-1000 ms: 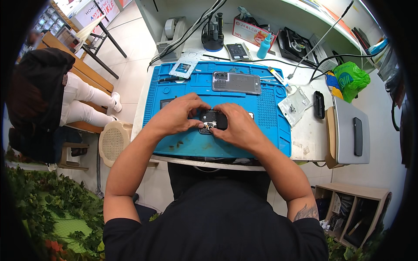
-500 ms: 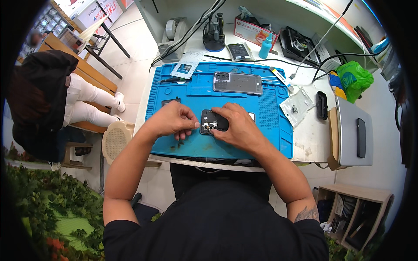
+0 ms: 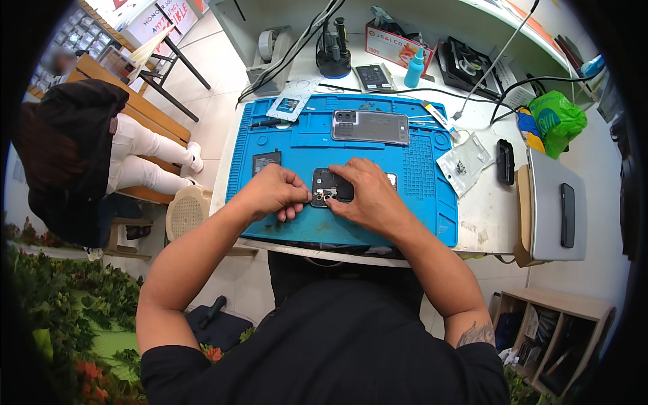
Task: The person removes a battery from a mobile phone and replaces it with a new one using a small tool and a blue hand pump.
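Note:
An opened smartphone [image 3: 326,178], dark inside with a small light board and round camera parts at its near left corner, lies flat on the blue repair mat [image 3: 310,228]. My right hand [image 3: 369,194] lies over its right portion, fingers and thumb gripping its edges. At the phone's left edge, my left hand [image 3: 280,193] is closed in a pinch; whatever its fingertips hold, if anything, is too small to make out. Just beyond that hand rests a flat black battery [image 3: 266,159]. A grey phone back cover [image 3: 370,127] with camera openings sits in the mat's far tray.
Right of the mat are a clear bag of small parts [image 3: 464,163], a black case [image 3: 505,162] and a laptop [image 3: 553,202] bearing a phone. A tool holder [image 3: 333,54], blue bottle [image 3: 414,69] and cables stand behind. Someone in white trousers [image 3: 145,145] is at the left.
My left hand has shifted slightly nearer the phone's camera corner, its wrist lower, uncovering more of the battery. The right hand keeps its hold. The whole view has shifted a little.

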### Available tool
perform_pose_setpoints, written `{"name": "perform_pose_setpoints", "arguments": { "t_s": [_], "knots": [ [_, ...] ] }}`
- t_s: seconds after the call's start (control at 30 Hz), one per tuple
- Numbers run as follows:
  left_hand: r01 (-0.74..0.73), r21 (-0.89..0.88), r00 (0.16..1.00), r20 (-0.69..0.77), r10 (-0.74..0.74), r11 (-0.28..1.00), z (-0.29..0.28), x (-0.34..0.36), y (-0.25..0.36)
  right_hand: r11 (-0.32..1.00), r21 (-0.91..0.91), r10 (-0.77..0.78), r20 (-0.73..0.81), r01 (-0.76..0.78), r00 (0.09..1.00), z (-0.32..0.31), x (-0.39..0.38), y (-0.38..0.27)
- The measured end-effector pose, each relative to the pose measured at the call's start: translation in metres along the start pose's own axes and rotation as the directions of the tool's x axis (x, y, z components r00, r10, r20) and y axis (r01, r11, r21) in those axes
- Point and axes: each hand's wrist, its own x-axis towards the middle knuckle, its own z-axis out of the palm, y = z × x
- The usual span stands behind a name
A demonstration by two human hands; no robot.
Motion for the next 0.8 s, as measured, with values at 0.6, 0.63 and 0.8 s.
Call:
{"name": "perform_pose_setpoints", "arguments": {
  "t_s": [0.6,0.63,0.8],
  "knots": [
    [0.019,0.179,0.999,0.044,-0.027,0.984,-0.004,0.010,0.015,0.996,-0.082,0.036,0.156,-0.024,0.987,-0.004,0.009,-0.006],
    [0.008,0.151,0.999,0.031,-0.013,0.988,-0.003,0.010,0.015,0.996,-0.084,0.040,0.159,-0.026,0.986,-0.005,0.009,-0.006],
    [-0.011,0.091,1.000,0.007,0.011,0.996,-0.003,0.009,0.016,0.995,-0.090,0.053,0.171,-0.038,0.984,-0.006,0.011,-0.009]
  ]
}}
